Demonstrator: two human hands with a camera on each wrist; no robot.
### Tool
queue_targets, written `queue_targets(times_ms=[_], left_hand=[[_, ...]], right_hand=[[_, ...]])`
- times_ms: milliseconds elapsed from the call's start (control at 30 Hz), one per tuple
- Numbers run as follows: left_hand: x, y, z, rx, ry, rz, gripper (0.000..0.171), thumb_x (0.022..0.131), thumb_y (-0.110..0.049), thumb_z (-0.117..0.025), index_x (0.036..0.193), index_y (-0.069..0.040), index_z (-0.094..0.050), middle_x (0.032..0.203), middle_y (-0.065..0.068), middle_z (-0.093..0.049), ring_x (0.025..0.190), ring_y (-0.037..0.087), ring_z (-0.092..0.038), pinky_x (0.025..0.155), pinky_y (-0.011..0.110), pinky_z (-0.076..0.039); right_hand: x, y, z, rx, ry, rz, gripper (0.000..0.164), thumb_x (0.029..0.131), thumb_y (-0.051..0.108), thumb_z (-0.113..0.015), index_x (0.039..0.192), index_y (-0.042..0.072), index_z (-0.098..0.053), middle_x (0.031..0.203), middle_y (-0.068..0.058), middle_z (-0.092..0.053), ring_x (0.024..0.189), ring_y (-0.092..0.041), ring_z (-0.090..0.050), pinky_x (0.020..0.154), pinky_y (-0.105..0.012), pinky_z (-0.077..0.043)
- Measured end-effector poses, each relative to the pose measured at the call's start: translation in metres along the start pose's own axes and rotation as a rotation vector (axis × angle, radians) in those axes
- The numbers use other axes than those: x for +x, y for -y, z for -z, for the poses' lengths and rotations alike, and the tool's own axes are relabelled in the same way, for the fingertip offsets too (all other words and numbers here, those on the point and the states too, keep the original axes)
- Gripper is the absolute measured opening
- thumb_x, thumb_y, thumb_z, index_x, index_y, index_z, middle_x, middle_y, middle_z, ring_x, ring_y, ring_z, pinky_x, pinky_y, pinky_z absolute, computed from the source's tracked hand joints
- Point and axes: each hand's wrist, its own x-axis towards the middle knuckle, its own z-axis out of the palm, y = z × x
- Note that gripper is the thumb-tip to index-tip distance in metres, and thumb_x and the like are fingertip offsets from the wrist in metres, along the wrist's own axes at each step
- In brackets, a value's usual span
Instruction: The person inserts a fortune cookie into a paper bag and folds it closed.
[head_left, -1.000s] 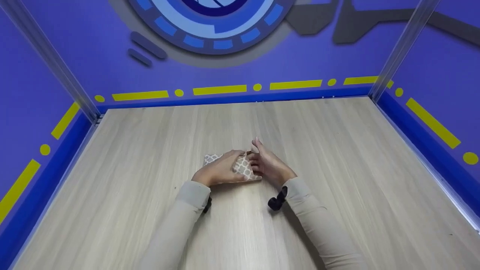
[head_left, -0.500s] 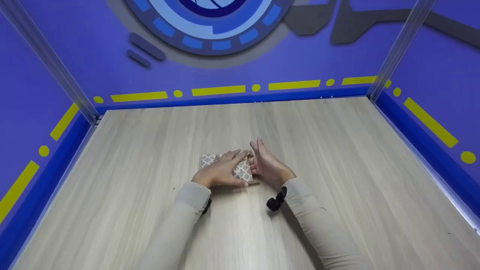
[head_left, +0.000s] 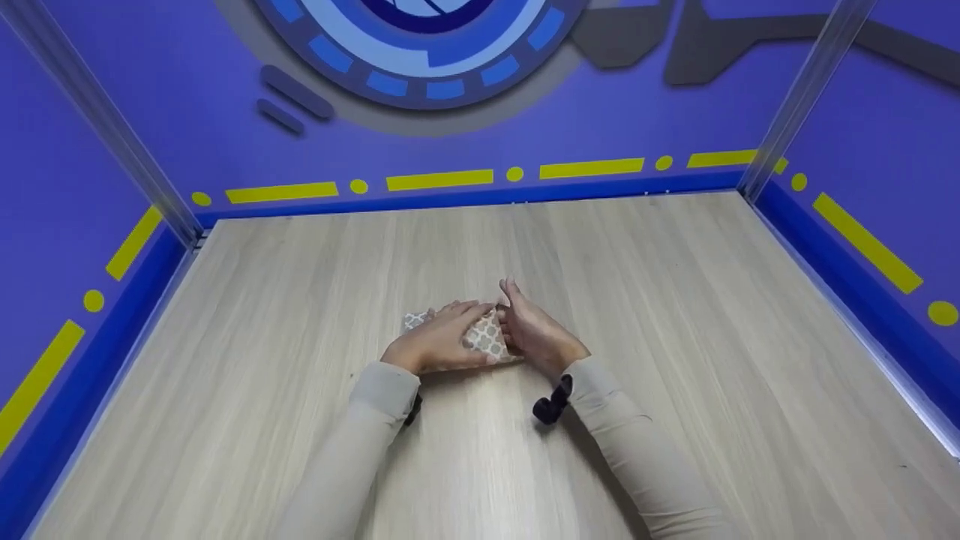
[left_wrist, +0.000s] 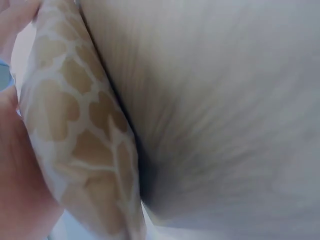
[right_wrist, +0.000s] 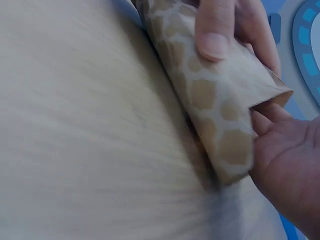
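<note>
A small paper bag (head_left: 487, 337) with a white and tan lattice pattern lies on its side, close over the table, its opening facing right. My left hand (head_left: 442, 341) grips it from above, thumb on the near side and fingers over the far side. In the right wrist view the left thumb (right_wrist: 215, 37) presses the bag's patterned face (right_wrist: 202, 95). The fingers of my right hand (head_left: 544, 337) reach into the opening; their tips are hidden inside. Its thumb stands up, apart from the bag. In the left wrist view the bag's underside (left_wrist: 55, 105) looks creased and bulging.
The pale wood-grain table (head_left: 300, 285) extends around the hands. Blue-purple panels (head_left: 450, 157) with yellow dashes enclose it at the back and both sides. A dark wrist strap part (head_left: 553, 405) hangs by the right cuff.
The bag has tilted and shifted slightly in the left hand. The right fingers, more visible at the opening a second ago, now sit further in it.
</note>
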Motion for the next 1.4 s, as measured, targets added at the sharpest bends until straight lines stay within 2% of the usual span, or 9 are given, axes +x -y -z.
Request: queue_targets(times_ms=[100, 233, 433, 567, 733, 867, 967, 1233, 1400], left_hand=[[-0.001, 0.000, 0.002, 0.012, 0.001, 0.021, 0.087, 0.079, -0.054, -0.067, 0.152, -0.031, -0.027, 0.158, 0.005, -0.027, 0.146, 0.029, -0.023, 0.115, 0.061, -0.014], [-0.001, 0.002, 0.004, 0.037, -0.003, 0.037, 0.087, 0.076, -0.057, -0.069, 0.150, -0.033, -0.030, 0.154, 0.004, -0.034, 0.142, 0.029, -0.031, 0.114, 0.061, -0.017], [-0.001, 0.006, 0.007, 0.051, -0.006, 0.068, 0.089, 0.073, -0.062, -0.070, 0.149, -0.033, -0.033, 0.151, 0.008, -0.040, 0.140, 0.037, -0.031, 0.115, 0.055, -0.020], [-0.001, 0.008, 0.006, 0.023, -0.031, 0.080, 0.093, 0.070, -0.063, -0.071, 0.149, -0.033, -0.033, 0.149, 0.011, -0.041, 0.138, 0.037, -0.034, 0.113, 0.052, -0.027], [-0.002, 0.008, 0.005, -0.052, -0.078, 0.092, 0.101, 0.066, -0.066, -0.074, 0.150, -0.034, -0.028, 0.149, 0.017, -0.035, 0.134, 0.037, -0.039, 0.102, 0.055, -0.040], [-0.002, 0.006, 0.006, -0.099, -0.105, 0.138, 0.106, 0.064, -0.068, -0.074, 0.151, -0.038, -0.022, 0.156, 0.021, -0.022, 0.138, 0.042, -0.032, 0.104, 0.059, -0.037], [-0.001, 0.004, 0.006, -0.102, -0.151, 0.146, 0.108, 0.064, -0.067, -0.075, 0.152, -0.037, -0.021, 0.152, 0.020, -0.029, 0.134, 0.042, -0.039, 0.102, 0.058, -0.039], [0.005, 0.000, 0.009, -0.081, -0.315, 0.125, 0.108, 0.065, -0.068, -0.074, 0.153, -0.028, -0.024, 0.133, 0.012, -0.041, 0.116, 0.029, -0.050, 0.093, 0.049, -0.049], [0.007, -0.004, 0.010, -0.114, -0.378, 0.150, 0.107, 0.066, -0.066, -0.075, 0.152, -0.028, -0.024, 0.129, 0.010, -0.040, 0.112, 0.026, -0.047, 0.091, 0.047, -0.049]], right_hand=[[-0.002, 0.002, 0.006, -0.017, -0.047, -0.012, 0.074, 0.096, 0.065, -0.023, 0.155, 0.028, 0.000, 0.140, -0.016, -0.052, 0.125, -0.028, -0.054, 0.103, -0.038, -0.042], [-0.004, 0.003, 0.015, -0.033, -0.065, 0.037, 0.068, 0.100, 0.052, -0.034, 0.154, 0.015, -0.015, 0.134, -0.023, -0.055, 0.121, -0.030, -0.057, 0.105, -0.039, -0.043], [-0.011, 0.006, 0.027, -0.123, -0.045, 0.089, 0.055, 0.101, 0.035, -0.046, 0.145, 0.004, -0.035, 0.127, -0.019, -0.061, 0.113, -0.026, -0.062, 0.101, -0.037, -0.047], [-0.015, 0.008, 0.032, -0.109, -0.041, 0.106, 0.054, 0.100, 0.030, -0.050, 0.142, -0.001, -0.039, 0.123, -0.017, -0.063, 0.110, -0.026, -0.063, 0.101, -0.038, -0.047], [-0.020, 0.013, 0.040, -0.109, -0.128, 0.133, 0.050, 0.101, 0.027, -0.049, 0.140, -0.002, -0.042, 0.116, -0.012, -0.064, 0.111, -0.028, -0.062, 0.100, -0.040, -0.047], [-0.022, 0.016, 0.045, -0.161, -0.200, 0.152, 0.051, 0.100, 0.033, -0.048, 0.140, 0.001, -0.044, 0.125, -0.014, -0.061, 0.120, -0.032, -0.056, 0.100, -0.043, -0.047], [-0.023, 0.016, 0.048, -0.171, -0.228, 0.153, 0.055, 0.099, 0.038, -0.049, 0.141, 0.002, -0.043, 0.133, -0.017, -0.056, 0.123, -0.033, -0.053, 0.099, -0.044, -0.047], [-0.028, 0.014, 0.048, -0.186, -0.138, 0.097, 0.072, 0.094, 0.050, -0.053, 0.142, -0.002, -0.038, 0.135, -0.020, -0.054, 0.121, -0.034, -0.057, 0.101, -0.042, -0.046], [-0.031, 0.015, 0.042, -0.176, -0.038, 0.131, 0.067, 0.096, 0.039, -0.056, 0.142, -0.004, -0.036, 0.133, -0.024, -0.054, 0.119, -0.036, -0.058, 0.101, -0.041, -0.047]])
